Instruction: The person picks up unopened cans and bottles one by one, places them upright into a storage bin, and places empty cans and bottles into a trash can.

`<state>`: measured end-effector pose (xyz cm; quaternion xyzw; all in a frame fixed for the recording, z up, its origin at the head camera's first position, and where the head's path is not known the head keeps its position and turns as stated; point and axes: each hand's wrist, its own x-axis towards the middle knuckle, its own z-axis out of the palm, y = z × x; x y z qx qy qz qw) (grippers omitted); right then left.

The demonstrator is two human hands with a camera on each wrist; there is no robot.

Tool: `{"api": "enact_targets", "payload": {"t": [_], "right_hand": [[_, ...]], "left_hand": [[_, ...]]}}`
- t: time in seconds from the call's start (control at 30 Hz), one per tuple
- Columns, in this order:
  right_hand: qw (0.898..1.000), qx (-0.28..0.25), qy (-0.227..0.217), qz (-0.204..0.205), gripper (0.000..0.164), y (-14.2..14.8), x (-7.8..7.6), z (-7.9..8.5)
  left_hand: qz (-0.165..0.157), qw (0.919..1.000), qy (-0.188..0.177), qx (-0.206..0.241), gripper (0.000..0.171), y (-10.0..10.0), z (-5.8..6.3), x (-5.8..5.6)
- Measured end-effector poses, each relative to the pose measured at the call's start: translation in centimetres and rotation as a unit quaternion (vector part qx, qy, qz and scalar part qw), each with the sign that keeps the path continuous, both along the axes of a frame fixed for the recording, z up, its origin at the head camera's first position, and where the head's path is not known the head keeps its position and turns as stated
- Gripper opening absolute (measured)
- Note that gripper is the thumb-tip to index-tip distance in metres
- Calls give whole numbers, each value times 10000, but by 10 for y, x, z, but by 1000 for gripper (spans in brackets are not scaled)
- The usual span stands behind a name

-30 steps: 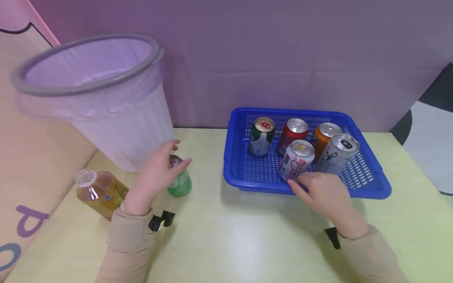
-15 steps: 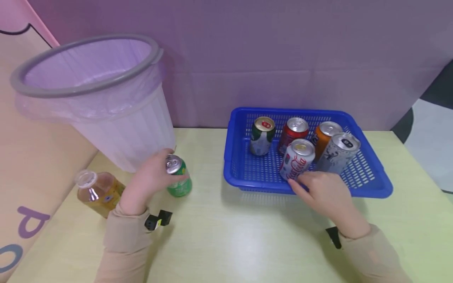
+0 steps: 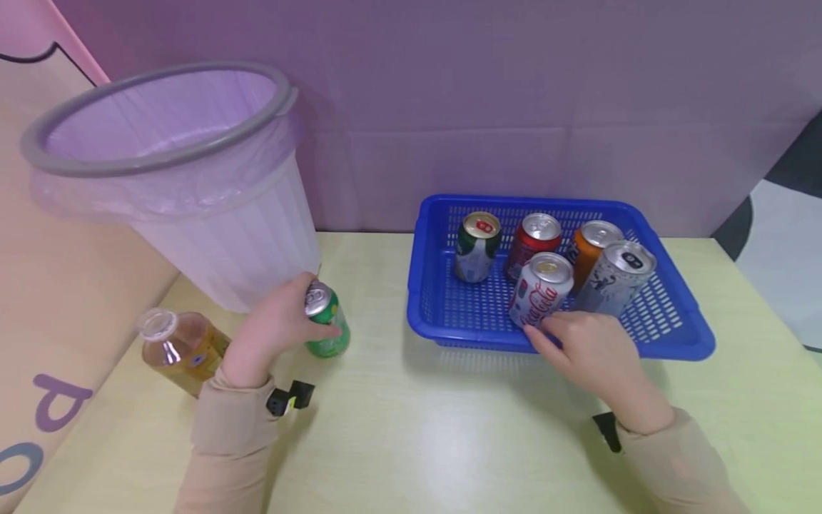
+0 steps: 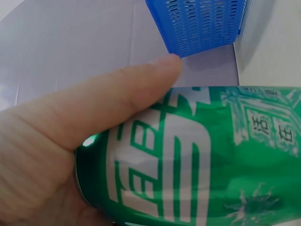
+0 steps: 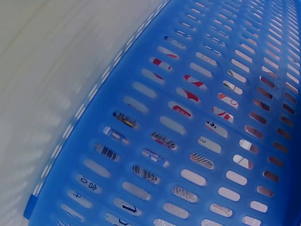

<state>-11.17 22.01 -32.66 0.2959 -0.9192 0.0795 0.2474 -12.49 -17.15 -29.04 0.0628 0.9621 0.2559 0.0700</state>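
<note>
Beside the bin, my left hand (image 3: pixel 279 321) holds a green drink can (image 3: pixel 330 325) near its top, thumb along the side facing me. The left wrist view shows the thumb lying across the white lettering of the can (image 4: pixel 188 155); the other fingers are mostly hidden behind it. My right hand (image 3: pixel 591 350) grips the front rim of a blue plastic basket (image 3: pixel 427 325), just below a white Coca-Cola can (image 3: pixel 541 293). In the right wrist view only the slotted basket wall (image 5: pixel 141 117) shows, with can prints behind it; the hand is out of sight there.
Other cans stand in the basket: a dark green one (image 3: pixel 475 253), a red one (image 3: pixel 529 246), an orange one (image 3: pixel 584 253) and a tall silver one (image 3: pixel 613 282). A lined white bin (image 3: pixel 237 235) stands at the back left. A bottle of amber drink (image 3: pixel 186 353) stands left of my left hand.
My left hand has closed round the green can, its thumb coming down onto the side. The can stays in about the same place. My right hand has stayed at the basket rim.
</note>
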Motion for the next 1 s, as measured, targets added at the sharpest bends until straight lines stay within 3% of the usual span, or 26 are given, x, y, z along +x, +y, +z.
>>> {"api": "enact_targets", "payload": {"t": [0.37, 1.0], "right_hand": [[10000, 0, -54, -5, 47, 0, 0, 0], [10000, -49, 51, 51, 49, 1, -1, -1]], "left_hand": [[-13, 9999, 140, 51, 61, 0, -1, 1], [-23, 9998, 208, -49, 60, 0, 1, 1]]}}
